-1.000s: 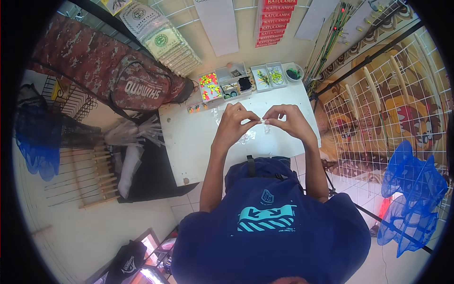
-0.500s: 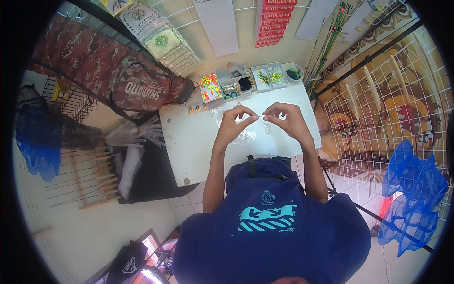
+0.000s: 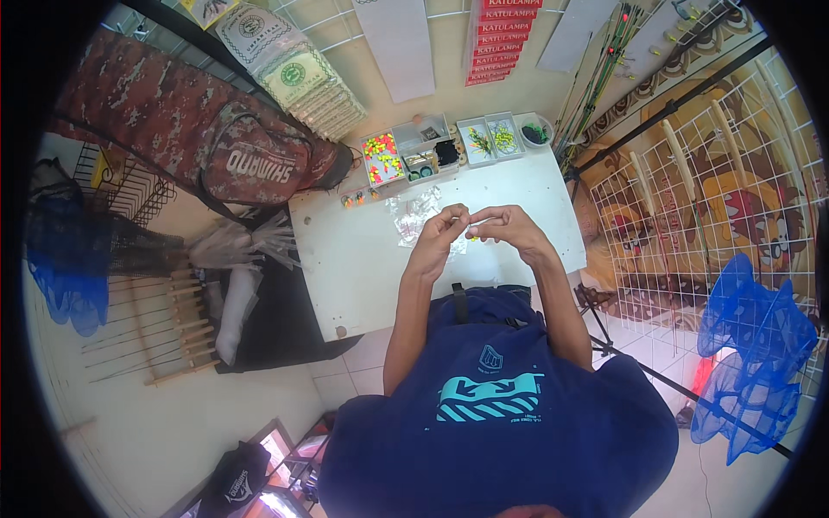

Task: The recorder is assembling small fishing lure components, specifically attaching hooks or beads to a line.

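Note:
Over the white table [image 3: 345, 268] my two hands meet at the fingertips. My left hand [image 3: 439, 240] is closed in a pinch. My right hand [image 3: 514, 231] pinches too, its thumb and forefinger almost touching the left fingertips. What they hold is too small to make out. A tiny yellow bit [image 3: 474, 239] shows just under the fingers. Beside my left hand, clear plastic bags [image 3: 413, 217] lie flat on the table.
Along the table's back stand a tray of red and yellow pieces [image 3: 382, 158], a grey compartment box [image 3: 425, 129], a box of green-yellow pieces [image 3: 503, 136] and a round tub [image 3: 535, 134]. Small orange pieces [image 3: 358, 198] lie nearer. A camouflage bag [image 3: 250, 155] is left.
My hands have come together and moved slightly nearer to me. The thin pale strand seen between the fingertips no longer shows. More of the plastic bags is now visible.

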The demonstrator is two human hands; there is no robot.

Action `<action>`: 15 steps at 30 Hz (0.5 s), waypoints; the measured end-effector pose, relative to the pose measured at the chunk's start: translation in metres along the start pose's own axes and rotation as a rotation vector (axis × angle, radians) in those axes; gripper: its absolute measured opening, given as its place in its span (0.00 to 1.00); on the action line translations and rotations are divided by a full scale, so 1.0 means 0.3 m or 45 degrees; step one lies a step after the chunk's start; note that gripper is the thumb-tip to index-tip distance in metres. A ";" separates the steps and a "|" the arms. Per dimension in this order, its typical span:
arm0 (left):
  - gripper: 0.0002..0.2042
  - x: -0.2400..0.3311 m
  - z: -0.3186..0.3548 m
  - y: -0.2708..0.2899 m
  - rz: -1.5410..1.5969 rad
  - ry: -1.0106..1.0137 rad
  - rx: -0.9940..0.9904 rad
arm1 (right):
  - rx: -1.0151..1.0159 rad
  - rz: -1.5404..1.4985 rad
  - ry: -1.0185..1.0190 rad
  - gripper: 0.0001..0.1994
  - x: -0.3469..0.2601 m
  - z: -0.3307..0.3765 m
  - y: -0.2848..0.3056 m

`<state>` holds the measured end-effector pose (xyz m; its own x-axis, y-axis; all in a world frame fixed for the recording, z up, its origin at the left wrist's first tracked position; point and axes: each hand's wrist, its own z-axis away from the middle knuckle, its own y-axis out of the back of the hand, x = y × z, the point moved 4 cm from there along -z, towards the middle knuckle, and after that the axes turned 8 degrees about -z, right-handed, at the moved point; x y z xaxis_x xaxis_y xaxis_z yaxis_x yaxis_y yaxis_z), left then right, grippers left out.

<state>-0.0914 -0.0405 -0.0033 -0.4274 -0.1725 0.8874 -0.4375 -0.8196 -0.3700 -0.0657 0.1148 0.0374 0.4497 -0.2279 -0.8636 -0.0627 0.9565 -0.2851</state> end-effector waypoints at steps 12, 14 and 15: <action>0.07 0.060 0.008 0.025 -0.241 -0.137 -0.077 | -0.163 -0.017 0.010 0.10 0.023 -0.013 -0.008; 0.05 0.067 0.008 0.031 -0.362 -0.139 0.017 | -0.171 -0.005 0.025 0.10 0.024 -0.014 -0.007; 0.05 0.070 0.009 0.029 -0.363 -0.139 0.017 | -0.148 0.015 0.040 0.10 0.025 -0.013 -0.005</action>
<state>-0.1020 -0.0527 0.0127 -0.2010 0.0080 0.9796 -0.5169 -0.8503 -0.0991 -0.0658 0.1109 0.0297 0.4206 -0.2241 -0.8791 -0.1718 0.9318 -0.3197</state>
